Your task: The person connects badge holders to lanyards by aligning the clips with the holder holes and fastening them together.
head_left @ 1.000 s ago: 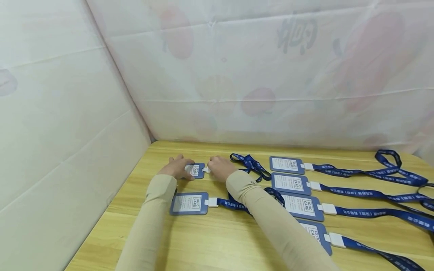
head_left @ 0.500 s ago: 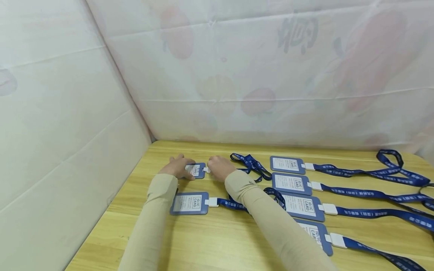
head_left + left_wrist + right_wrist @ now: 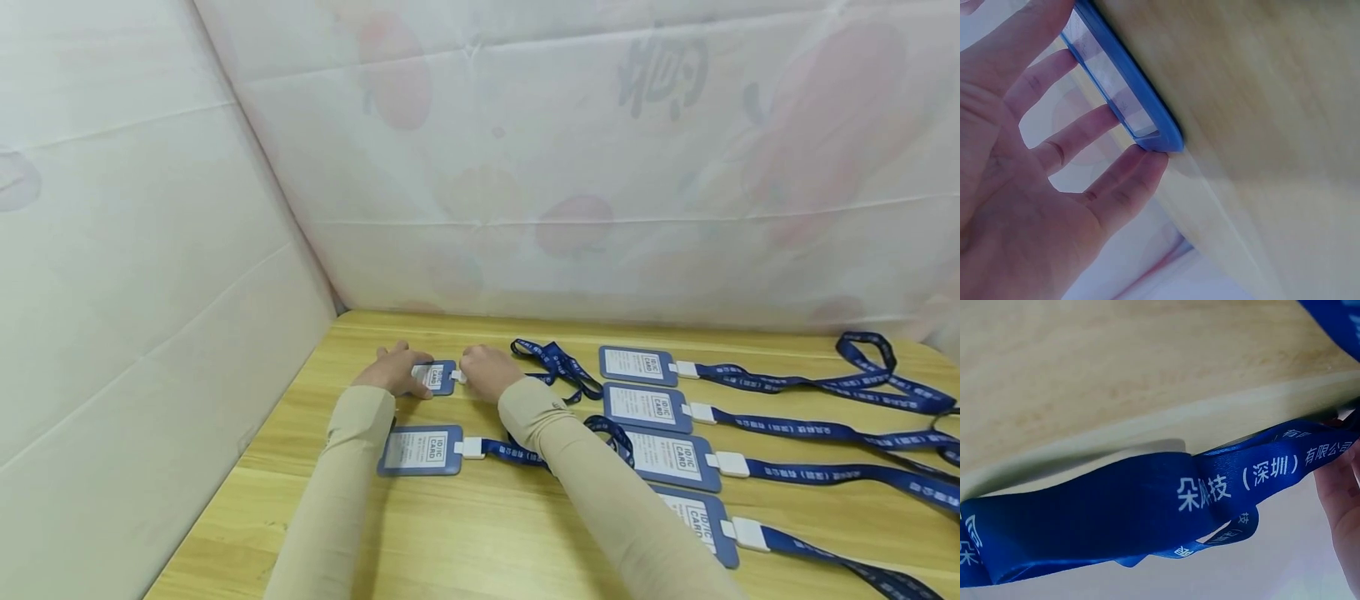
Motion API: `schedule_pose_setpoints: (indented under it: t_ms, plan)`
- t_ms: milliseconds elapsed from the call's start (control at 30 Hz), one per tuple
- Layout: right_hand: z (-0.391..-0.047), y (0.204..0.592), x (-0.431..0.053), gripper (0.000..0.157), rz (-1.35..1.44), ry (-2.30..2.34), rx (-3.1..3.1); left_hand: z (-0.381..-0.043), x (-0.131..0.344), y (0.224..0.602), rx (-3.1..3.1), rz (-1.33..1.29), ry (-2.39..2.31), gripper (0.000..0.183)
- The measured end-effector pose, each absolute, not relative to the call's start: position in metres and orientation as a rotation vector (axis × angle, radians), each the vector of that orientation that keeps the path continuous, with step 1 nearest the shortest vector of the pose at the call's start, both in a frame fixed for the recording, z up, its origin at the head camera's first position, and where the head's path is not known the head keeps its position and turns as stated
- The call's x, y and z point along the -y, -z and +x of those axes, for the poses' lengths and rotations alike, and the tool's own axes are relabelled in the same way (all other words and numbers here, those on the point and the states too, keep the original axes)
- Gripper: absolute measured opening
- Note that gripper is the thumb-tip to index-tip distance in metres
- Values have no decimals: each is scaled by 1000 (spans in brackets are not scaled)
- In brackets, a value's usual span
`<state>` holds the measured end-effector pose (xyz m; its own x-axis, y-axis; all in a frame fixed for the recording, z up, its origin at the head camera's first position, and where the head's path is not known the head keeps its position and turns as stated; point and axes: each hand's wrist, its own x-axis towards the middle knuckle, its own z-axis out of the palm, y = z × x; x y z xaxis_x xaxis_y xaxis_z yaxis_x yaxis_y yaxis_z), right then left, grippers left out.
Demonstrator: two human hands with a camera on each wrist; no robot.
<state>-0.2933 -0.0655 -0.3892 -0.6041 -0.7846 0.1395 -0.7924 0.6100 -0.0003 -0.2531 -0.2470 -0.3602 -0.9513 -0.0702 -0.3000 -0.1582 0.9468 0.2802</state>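
At the table's far left, a blue ID card holder lies face up with a white clip at its right end. My left hand grips its left part, thumb on the near side and fingers on the far side. In the left wrist view, fingertips meet the blue frame along its edge. My right hand pinches the lanyard just beyond the clip; the fingertips are hidden in the head view. The printed blue lanyard runs from that hand, and its loose loops lie to the right.
Closer to me lies a second card holder with its lanyard partly under my right sleeve. Several more holders, such as the farthest one, form a column at right, lanyards stretching rightward. Fabric walls border the wooden table.
Both hands stay almost still on the far-left card holder and its lanyard. The view shifts very slightly.
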Motion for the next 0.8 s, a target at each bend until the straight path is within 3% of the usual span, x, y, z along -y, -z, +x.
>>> schedule_pose_setpoints:
  t_ms: [800]
  plan:
    - [-294, 392, 68, 12, 1302, -70, 2705, -251, 240, 353, -2801, -183, -488, 66]
